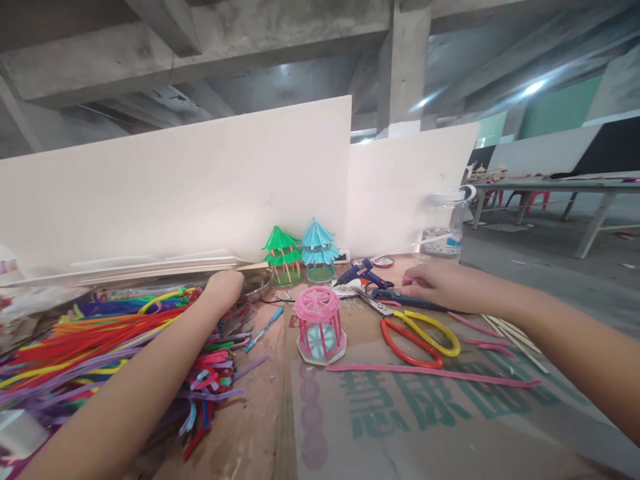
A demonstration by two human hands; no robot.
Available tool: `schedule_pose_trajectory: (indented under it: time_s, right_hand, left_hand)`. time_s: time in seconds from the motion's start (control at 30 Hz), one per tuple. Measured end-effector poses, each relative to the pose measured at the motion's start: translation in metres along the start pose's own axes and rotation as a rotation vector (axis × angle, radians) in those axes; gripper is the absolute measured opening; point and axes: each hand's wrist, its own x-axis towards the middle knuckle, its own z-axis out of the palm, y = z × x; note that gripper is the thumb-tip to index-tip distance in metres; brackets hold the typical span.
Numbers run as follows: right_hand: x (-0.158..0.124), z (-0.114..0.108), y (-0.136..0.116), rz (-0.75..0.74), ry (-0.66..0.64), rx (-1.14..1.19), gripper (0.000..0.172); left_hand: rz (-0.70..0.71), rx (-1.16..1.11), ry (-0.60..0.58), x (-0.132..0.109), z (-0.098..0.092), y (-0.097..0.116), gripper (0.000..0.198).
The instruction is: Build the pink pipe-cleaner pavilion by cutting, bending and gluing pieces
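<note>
My left hand is over the far right end of the pipe cleaner pile, beside a round bowl; its fingers are folded down out of sight. My right hand is closed above dark-handled pliers, with a small pink piece, apparently pipe cleaner, at its fingertips. Between the hands stands a pink pipe cleaner pavilion frame on an octagonal base. Scissors with red and yellow handles lie to its right. A long pink pipe cleaner stretches across the cardboard in front.
Colourful pipe cleaners cover the left side. Green and blue pavilions stand behind, near a blue glue gun. A water bottle is at back right. A blue pen and wooden sticks lie about. A white board closes the back.
</note>
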Motion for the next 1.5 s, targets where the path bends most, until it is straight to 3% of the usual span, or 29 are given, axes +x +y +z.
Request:
schedule_pose_trajectory:
  time_s: [0.1,0.23,0.3,0.37,0.47,0.57,0.63,0.77,0.97,1.03,1.17,1.3,1.37,1.5]
  right_hand:
    - [0.0,-0.003,0.0,-0.087,0.067,0.07,0.05]
    - [-0.002,-0.01,-0.013,-0.135,0.23,0.156,0.045]
    - [-0.006,-0.017,-0.027,-0.131,0.292,0.207,0.038]
    - [-0.015,-0.024,-0.045,-0.166,0.35,0.273,0.036]
    - [-0.032,-0.028,-0.074,-0.215,0.474,0.269,0.037]
    - [-0.046,-0.022,-0.097,-0.311,0.476,0.128,0.037]
    - [-0.05,-0.014,-0.105,-0.327,0.402,0.067,0.033]
    - [-0.047,-0.006,-0.106,-0.416,0.271,0.046,0.026]
    - [-0.041,-0.007,-0.1,-0.606,0.26,-0.017,0.018]
    - [-0.039,-0.006,-0.099,-0.594,0.296,-0.008,0.024]
    - [-0.036,-0.006,-0.098,-0.476,0.314,0.045,0.022]
    - [-0.038,-0.007,-0.104,-0.434,0.267,0.129,0.019]
    - [-0.04,-0.007,-0.108,-0.436,0.23,0.144,0.021]
    - [-0.042,-0.007,-0.112,-0.433,0.308,0.185,0.027]
  left_hand:
    - [0.012,-0.005,0.153,-0.022,-0.017,0.0,0.024]
    - [0.045,-0.131,0.356,-0.059,-0.044,0.003,0.037]
    - [0.171,-0.578,0.383,-0.08,-0.051,0.014,0.041]
    - [0.331,-0.891,0.24,-0.101,-0.051,0.032,0.043]
    - [0.452,-1.161,0.042,-0.125,-0.038,0.064,0.041]
    - [0.412,-1.305,-0.217,-0.134,-0.016,0.09,0.039]
    - [0.362,-1.366,-0.355,-0.132,0.002,0.102,0.04]
    - [0.325,-1.518,-0.496,-0.124,0.026,0.113,0.049]
    - [0.313,-1.755,-0.688,-0.125,0.024,0.109,0.048]
    - [0.387,-1.723,-0.599,-0.127,0.022,0.105,0.046]
    - [0.566,-1.458,-0.097,-0.127,0.014,0.096,0.049]
    - [0.673,-1.186,0.197,-0.128,0.003,0.088,0.026]
    - [0.72,-1.098,0.282,-0.129,0.0,0.085,0.027]
    - [0.734,-1.073,0.275,-0.131,-0.001,0.084,0.03]
